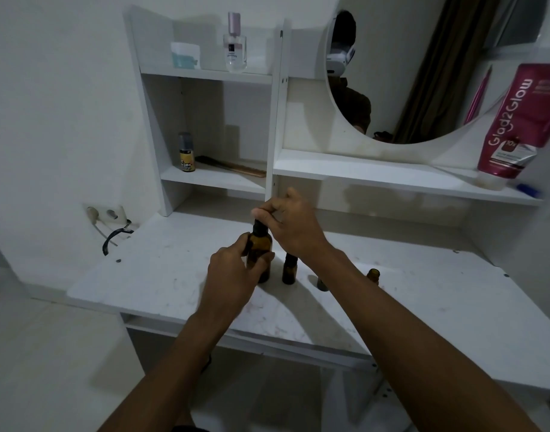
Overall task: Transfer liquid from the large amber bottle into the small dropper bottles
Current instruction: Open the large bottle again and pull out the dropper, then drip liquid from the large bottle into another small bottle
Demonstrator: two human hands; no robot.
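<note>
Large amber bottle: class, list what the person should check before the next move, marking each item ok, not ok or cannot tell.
1. Large amber bottle upright on the table: ok.
2. Left hand grips its body: ok.
3. Right hand pinches the black cap: ok.
4. Cap removed for drawing liquid: not ok, it is on.
5. Near small bottle opened: not ok, capped.
6. Far small bottle opened: ok; its fill level: cannot tell.

Mid-frame on the desk [438,300]: one large amber bottle [262,244] and two small ones, a capped bottle [288,272] and an open bottle [373,273]. Upper frame: one perfume bottle [235,48], one jar [185,55], one comb [233,166], one pink tube [513,120].
</note>
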